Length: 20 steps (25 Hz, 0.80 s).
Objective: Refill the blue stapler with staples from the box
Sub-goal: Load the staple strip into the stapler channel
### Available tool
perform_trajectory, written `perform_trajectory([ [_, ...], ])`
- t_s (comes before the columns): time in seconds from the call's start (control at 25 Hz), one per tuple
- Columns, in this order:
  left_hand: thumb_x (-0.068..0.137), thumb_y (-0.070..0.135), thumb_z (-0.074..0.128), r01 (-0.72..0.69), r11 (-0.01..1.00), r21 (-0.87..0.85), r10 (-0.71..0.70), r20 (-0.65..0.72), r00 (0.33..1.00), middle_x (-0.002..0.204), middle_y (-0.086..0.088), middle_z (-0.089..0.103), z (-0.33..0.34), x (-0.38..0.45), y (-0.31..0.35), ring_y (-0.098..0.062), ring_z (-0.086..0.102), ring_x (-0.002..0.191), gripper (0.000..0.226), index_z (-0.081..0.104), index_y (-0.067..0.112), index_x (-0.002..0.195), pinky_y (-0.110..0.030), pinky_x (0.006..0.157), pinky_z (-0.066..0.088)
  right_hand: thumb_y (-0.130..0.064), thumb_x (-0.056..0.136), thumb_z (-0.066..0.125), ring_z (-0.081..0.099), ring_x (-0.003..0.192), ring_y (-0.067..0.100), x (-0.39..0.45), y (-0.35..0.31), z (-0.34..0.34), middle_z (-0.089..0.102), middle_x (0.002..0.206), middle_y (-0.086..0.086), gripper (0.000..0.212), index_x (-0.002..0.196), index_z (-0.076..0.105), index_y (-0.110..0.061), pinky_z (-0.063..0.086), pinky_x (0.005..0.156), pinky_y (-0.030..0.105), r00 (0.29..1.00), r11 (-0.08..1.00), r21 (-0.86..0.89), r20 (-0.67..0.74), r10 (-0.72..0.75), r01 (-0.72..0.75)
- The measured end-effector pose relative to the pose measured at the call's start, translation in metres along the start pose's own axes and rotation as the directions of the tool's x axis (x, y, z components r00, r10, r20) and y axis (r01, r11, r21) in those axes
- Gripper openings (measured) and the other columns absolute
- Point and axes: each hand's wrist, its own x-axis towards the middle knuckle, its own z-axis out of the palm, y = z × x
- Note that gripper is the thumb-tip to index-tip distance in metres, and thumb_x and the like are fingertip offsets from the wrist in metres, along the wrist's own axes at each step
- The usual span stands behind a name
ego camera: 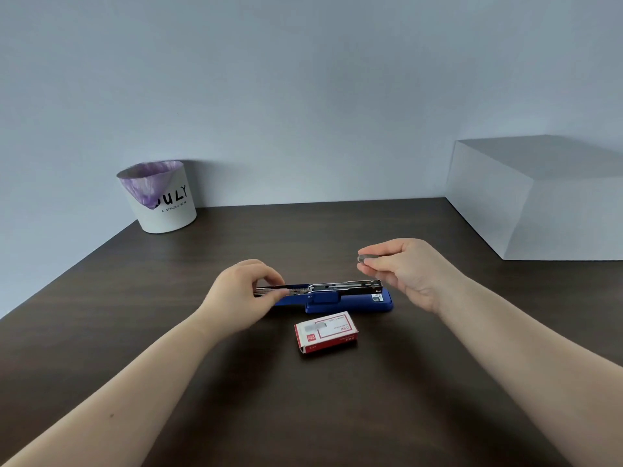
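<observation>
Loading looks like the step in hand. From the head view, the left hand [247,291] pinches the pulled-out metal tray end of the blue stapler [337,298], which lies on the dark surface [202,382] between the hands. The right hand [404,271], just above and beyond the stapler's far end, is closed on a short staple strip [363,258] held between thumb and fingertips. The staple box [326,332] sits closed, just nearer the body than the stapler. To do it well, I judge the strip should come down level, legs downward, aligned with the open channel, while the left hand holds the tray steady. Tilting risks breaking the strip or jamming it.
</observation>
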Motion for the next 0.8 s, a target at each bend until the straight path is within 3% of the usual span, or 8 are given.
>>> perform_trajectory([
  [0.12, 0.074, 0.032, 0.074, 0.062, 0.998, 0.009, -0.061, -0.059, 0.996, 0.081, 0.016, 0.058, -0.004, 0.002, -0.014, -0.001, 0.047, 0.064, 0.017, 0.070, 0.023, 0.088, -0.012, 0.062, 0.032, 0.009, 0.080, 0.065, 0.071, 0.093, 0.022, 0.002, 0.003, -0.005, 0.072, 0.100, 0.016, 0.016, 0.090, 0.072, -0.002, 0.055, 0.087, 0.029, 1.000, 0.999, 0.031, 0.012, -0.029, 0.029],
  [0.28, 0.068, 0.042, 0.076, 0.095, 0.995, -0.003, -0.095, -0.024, 0.995, 0.096, 0.012, 0.061, -0.003, 0.003, -0.024, -0.004, 0.046, 0.077, 0.033, 0.068, 0.027, 0.096, -0.020, 0.070, 0.035, -0.003, 0.079, 0.071, 0.073, 0.080, 0.007, -0.001, 0.007, 0.000, 0.075, 0.093, 0.005, 0.018, 0.095, 0.072, -0.009, 0.054, 0.070, 0.011, 0.980, 0.939, -0.282, 0.061, -0.187, 0.197],
  [0.4, 0.064, 0.047, 0.078, 0.083, 0.996, 0.036, -0.085, 0.047, 0.995, 0.100, 0.014, 0.061, -0.002, 0.003, -0.025, -0.010, 0.046, 0.089, 0.043, 0.068, 0.028, 0.101, -0.022, 0.078, 0.037, -0.006, 0.076, 0.074, 0.070, 0.085, 0.006, -0.001, 0.008, 0.002, 0.074, 0.093, -0.001, 0.025, 0.100, 0.071, -0.016, 0.052, 0.078, 0.014, 0.970, 0.842, -0.482, 0.139, -0.201, 0.244],
  [0.56, 0.063, 0.047, 0.078, 0.099, 0.993, 0.062, -0.106, 0.109, 0.988, 0.095, 0.018, 0.060, 0.000, 0.003, -0.030, -0.014, 0.046, 0.104, 0.042, 0.067, 0.031, 0.101, -0.027, 0.088, 0.038, -0.001, 0.081, 0.068, 0.073, 0.073, 0.014, -0.001, 0.009, 0.007, 0.075, 0.093, 0.005, 0.022, 0.098, 0.069, -0.014, 0.057, 0.074, 0.017, 0.963, 0.863, -0.430, 0.158, -0.217, 0.265],
  [0.8, 0.064, 0.046, 0.078, 0.107, 0.993, 0.055, -0.113, 0.133, 0.985, 0.093, 0.021, 0.060, -0.002, 0.004, -0.033, -0.013, 0.047, 0.104, 0.040, 0.067, 0.034, 0.100, -0.030, 0.090, 0.041, -0.005, 0.077, 0.073, 0.070, 0.089, 0.007, -0.001, 0.008, 0.002, 0.075, 0.094, -0.003, 0.028, 0.099, 0.071, -0.021, 0.053, 0.084, 0.020, 0.947, 0.812, -0.489, 0.181, -0.264, 0.319],
])
